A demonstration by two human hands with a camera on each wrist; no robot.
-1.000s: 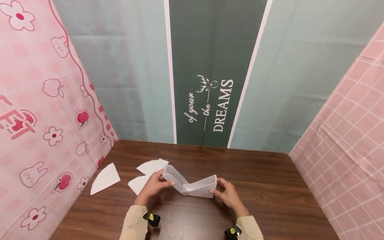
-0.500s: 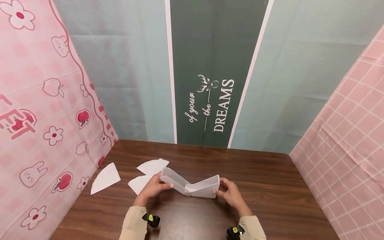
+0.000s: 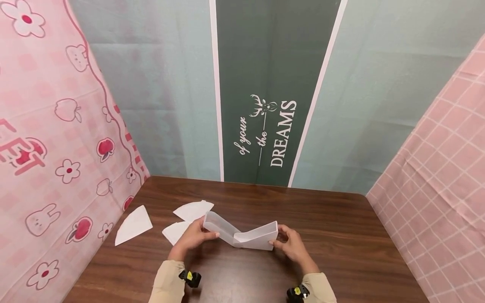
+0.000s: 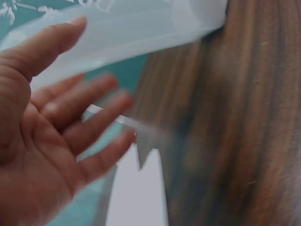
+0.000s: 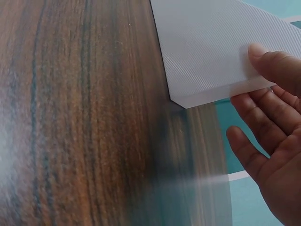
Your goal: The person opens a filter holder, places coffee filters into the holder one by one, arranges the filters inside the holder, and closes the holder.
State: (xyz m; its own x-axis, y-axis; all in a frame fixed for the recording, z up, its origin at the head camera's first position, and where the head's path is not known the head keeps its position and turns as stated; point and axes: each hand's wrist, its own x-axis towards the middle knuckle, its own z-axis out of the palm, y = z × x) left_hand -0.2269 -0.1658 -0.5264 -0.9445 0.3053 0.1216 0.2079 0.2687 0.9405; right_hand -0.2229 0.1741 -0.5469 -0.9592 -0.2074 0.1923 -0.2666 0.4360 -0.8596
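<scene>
A translucent white hinged plastic case [image 3: 255, 240] stands spread apart in a shallow V at the middle of the table. My left hand [image 3: 194, 236] holds its raised left half by the outer end, thumb along the near side. My right hand [image 3: 291, 245] grips the outer end of the right half, which sits low at the tabletop. In the right wrist view the thumb lies on the ribbed face of the case [image 5: 207, 56] and the fingers are at its edge. The left wrist view has the left thumb against the smooth case [image 4: 141, 33], with the other fingers blurred beneath.
Several white fan-shaped paper coffee filters lie left of the case: one filter [image 3: 133, 226] apart at the far left, others [image 3: 193, 209] close behind the left hand. The brown wooden table [image 3: 329, 223] ends at hanging cloths behind and on both sides.
The left half of the case has tilted lower and outward with my left hand, widening the V. My right hand has shifted slightly right with the other half. The last half second shows almost no motion.
</scene>
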